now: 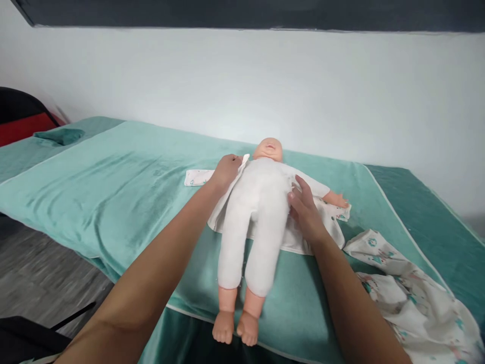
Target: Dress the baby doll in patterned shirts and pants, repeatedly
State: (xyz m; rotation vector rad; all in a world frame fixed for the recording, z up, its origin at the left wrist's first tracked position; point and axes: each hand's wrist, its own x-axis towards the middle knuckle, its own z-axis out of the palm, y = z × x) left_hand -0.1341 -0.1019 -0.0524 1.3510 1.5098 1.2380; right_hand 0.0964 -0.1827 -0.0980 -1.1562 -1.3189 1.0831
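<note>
A baby doll (261, 187) with a white cloth body lies on its back, its head away from me and its bare feet towards me. Spread under it is a white printed baby shirt (297, 240), with one sleeve lying flat at the left. My left hand (228, 169) is closed on the shirt's edge beside the doll's shoulder. Against the doll's other side rests my right hand (306, 210), its fingers apart and nothing seen in its grasp. The doll's arm on that side stretches out over the shirt; its other arm is hidden behind my left hand.
A green sheet (113, 177) covers the bed. Crumpled printed white cloth (413, 293) lies at the right near my forearm. A white wall (227, 81) rises behind the bed, and a black and red item (25, 121) stands at the far left.
</note>
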